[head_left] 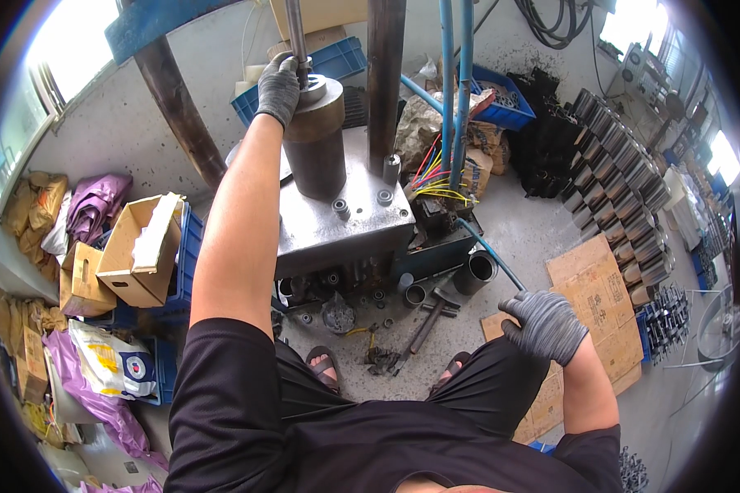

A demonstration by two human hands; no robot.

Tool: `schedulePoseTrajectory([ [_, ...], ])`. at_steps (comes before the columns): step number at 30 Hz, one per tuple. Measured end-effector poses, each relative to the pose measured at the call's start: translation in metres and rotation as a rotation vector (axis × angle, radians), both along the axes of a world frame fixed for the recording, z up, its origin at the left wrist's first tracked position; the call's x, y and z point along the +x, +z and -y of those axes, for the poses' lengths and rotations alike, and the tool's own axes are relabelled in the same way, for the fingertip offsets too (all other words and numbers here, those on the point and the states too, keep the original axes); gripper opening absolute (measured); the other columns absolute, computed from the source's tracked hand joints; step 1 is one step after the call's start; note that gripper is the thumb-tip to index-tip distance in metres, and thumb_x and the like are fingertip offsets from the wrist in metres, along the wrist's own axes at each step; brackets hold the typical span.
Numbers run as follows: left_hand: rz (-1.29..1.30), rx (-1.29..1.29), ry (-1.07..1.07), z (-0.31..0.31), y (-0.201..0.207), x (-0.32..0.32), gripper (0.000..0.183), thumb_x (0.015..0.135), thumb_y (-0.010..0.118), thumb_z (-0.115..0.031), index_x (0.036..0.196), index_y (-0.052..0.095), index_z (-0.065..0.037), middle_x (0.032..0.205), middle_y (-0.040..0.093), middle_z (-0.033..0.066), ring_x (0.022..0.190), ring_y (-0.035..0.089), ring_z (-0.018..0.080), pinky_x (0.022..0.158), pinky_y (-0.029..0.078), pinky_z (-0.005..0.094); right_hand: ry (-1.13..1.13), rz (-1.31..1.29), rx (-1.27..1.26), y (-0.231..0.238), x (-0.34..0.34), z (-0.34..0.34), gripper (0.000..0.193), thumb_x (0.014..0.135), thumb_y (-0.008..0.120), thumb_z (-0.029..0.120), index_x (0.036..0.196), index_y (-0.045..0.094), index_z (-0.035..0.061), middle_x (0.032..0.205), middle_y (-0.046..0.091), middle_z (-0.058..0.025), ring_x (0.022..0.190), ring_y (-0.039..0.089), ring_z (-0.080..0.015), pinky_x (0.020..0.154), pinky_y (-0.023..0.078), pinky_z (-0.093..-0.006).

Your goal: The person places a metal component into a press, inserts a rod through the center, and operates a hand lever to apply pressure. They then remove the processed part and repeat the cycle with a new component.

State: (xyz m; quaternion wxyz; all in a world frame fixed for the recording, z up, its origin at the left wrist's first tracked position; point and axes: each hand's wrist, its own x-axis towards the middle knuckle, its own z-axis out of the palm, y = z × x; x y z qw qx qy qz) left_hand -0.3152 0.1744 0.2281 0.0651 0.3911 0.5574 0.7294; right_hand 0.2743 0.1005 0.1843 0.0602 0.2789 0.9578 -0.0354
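Observation:
My left hand, in a grey knit glove, reaches up to a steel rod, its fingers curled against the rod's lower part. Below the rod, a pale ring sits on top of a thick upright metal cylinder. That cylinder stands on a shiny steel press table. At the right, my gloved right hand is closed at the end of a thin blue lever, which slants up to the machine's base. Small metal rings and a short steel sleeve stand on the table.
Dark steel columns and blue pipes rise around the press. A hammer and metal tubes lie or stand on the floor before my feet. Cardboard and stacked cylinders are at right; boxes at left.

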Motion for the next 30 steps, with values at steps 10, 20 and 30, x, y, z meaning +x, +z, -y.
schedulePoseTrajectory([
  [10, -0.083, -0.046, 0.026, 0.002, -0.002, -0.005, 0.028, 0.103, 0.050, -0.014, 0.109, 0.076, -0.002, 0.093, 0.078, 0.0100, 0.080, 0.072, 0.0183, 0.079, 0.058, 0.0322, 0.037, 0.012, -0.034, 0.001, 0.005, -0.014, 0.020, 0.091, 0.066, 0.022, 0.103, 0.071, 0.0071, 0.095, 0.072, -0.0170, 0.086, 0.071, -0.0394, 0.078, 0.058, -0.0489],
  [20, -0.065, -0.050, 0.029, 0.004, -0.002, -0.007, 0.029, 0.101, 0.051, -0.015, 0.106, 0.076, -0.002, 0.088, 0.077, 0.0103, 0.078, 0.071, 0.0178, 0.076, 0.056, 0.0322, 0.086, -0.020, -0.077, 0.000, 0.005, -0.023, 0.021, 0.094, 0.063, 0.023, 0.102, 0.074, 0.0073, 0.092, 0.072, -0.0181, 0.085, 0.071, -0.0405, 0.078, 0.058, -0.0507],
  [30, -0.165, -0.121, 0.123, 0.010, 0.003, 0.002, 0.031, 0.100, 0.050, -0.015, 0.105, 0.077, -0.002, 0.086, 0.076, 0.0107, 0.075, 0.070, 0.0184, 0.076, 0.056, 0.0330, 0.039, -0.289, -0.056, 0.001, 0.005, -0.022, 0.021, 0.094, 0.064, 0.024, 0.102, 0.073, 0.0062, 0.092, 0.074, -0.0185, 0.087, 0.072, -0.0401, 0.079, 0.059, -0.0484],
])
